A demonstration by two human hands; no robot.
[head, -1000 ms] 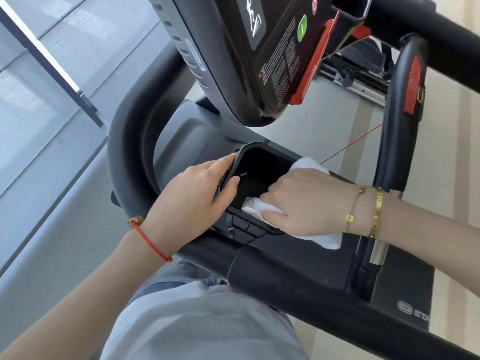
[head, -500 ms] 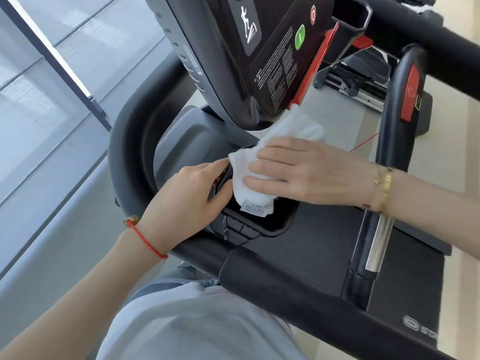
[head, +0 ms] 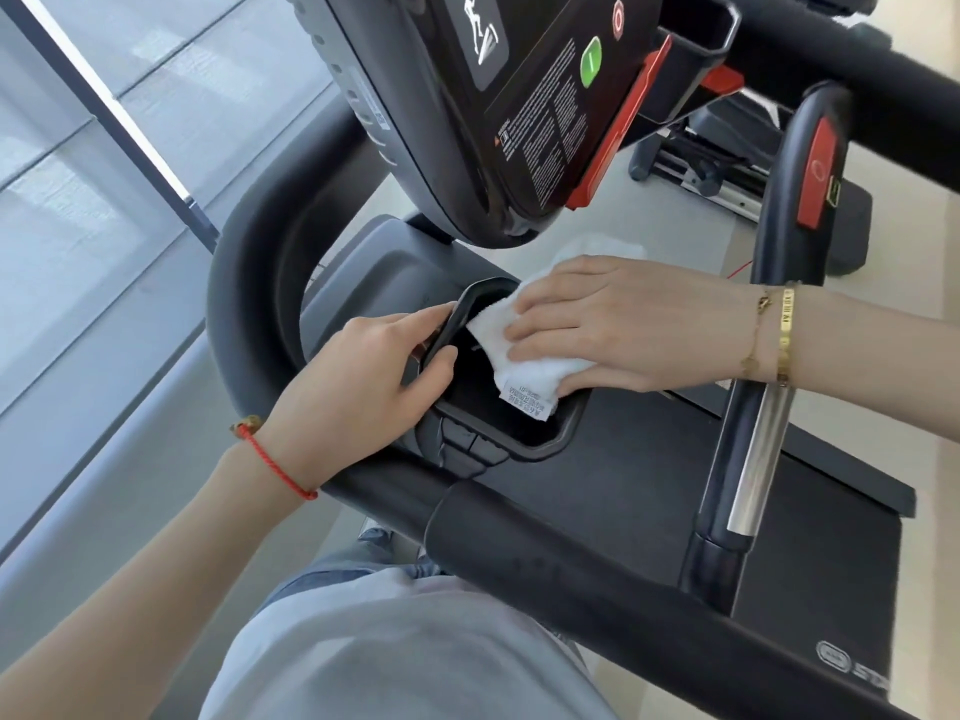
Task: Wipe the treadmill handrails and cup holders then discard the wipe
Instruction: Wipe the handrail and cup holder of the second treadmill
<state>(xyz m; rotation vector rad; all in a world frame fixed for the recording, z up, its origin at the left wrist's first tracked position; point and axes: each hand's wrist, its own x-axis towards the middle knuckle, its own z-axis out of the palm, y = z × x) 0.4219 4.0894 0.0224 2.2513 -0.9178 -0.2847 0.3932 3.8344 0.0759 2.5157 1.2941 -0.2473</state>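
The black, rectangular plastic cup holder (head: 511, 439) set in the grey treadmill tray is the landmark here. The right hand (head: 618, 324) lies flat across its far-right rim, its fingers (head: 535, 327) straight and pressing a folded white cloth wipe (head: 524, 363) down over the opening; a small printed label on the wipe hangs just inside the holder's mouth. The left hand (head: 358, 376) grips the holder's left rim, thumb curled over the edge into the cavity and the other fingers wrapped along the outside. Just in front of the holder, on its near lip, sits a cluster of dark buttons (head: 470, 449), whose markings are too blurred to read. A thick black padded handrail (head: 571, 558) passes close below the holder and curves up around its left side. To the right of the holder stands an upright black grip with a silver metal plate and a red panel (head: 769, 387), partly hidden by the right wrist, which wears two gold bracelets (head: 774, 335); the left wrist carries a red cord bracelet (head: 275, 465). Above the holder hangs the glossy black console with a green button and red trim (head: 519, 96). Beyond it, pale flooring and what may be another exercise machine (head: 727, 168) show. Left of the holder is a glass wall with a dark frame (head: 119, 127).
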